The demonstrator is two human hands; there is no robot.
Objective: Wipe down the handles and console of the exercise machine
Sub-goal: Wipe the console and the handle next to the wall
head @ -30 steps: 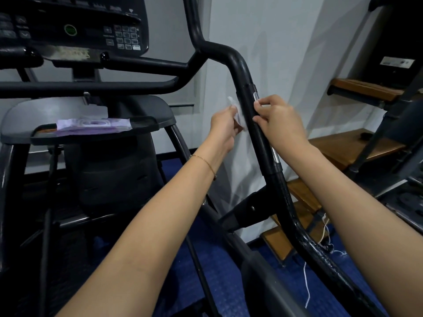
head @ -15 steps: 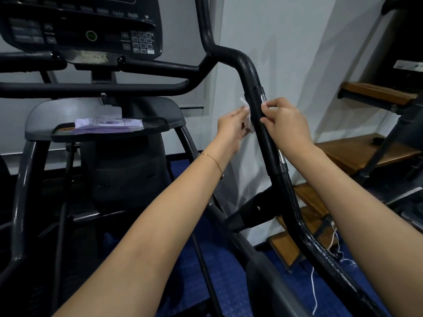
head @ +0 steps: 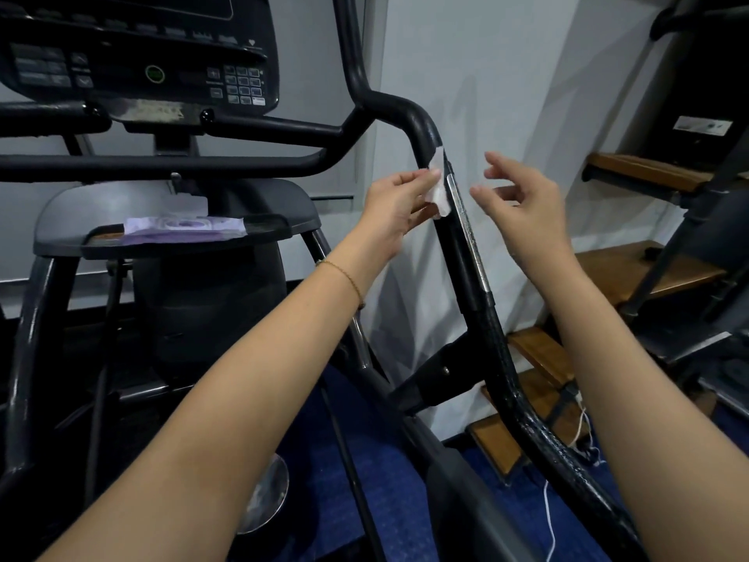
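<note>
We pinch the wipe [head: 439, 190] in the left hand [head: 397, 206] against the handle [head: 454, 253], with the right hand [head: 523, 204] loose and empty. We advise wrapping fully and stroking down over the metal strip [head: 468, 233].

We can read no word, brand or number anywhere. On the console [head: 138, 54] we make out only signs: a green ring on a round button [head: 155, 73], what looks like a plus mark on the plus key [head: 213, 73], and up and down arrowheads on the arrow keys [head: 80, 58] at its left. The digits on the keypad [head: 243, 85] are too small for us to tell. The print on the purple wipes pack [head: 182, 227] and on the white label [head: 703, 125] of the black machine [head: 697, 75] at the right is blurred
</note>
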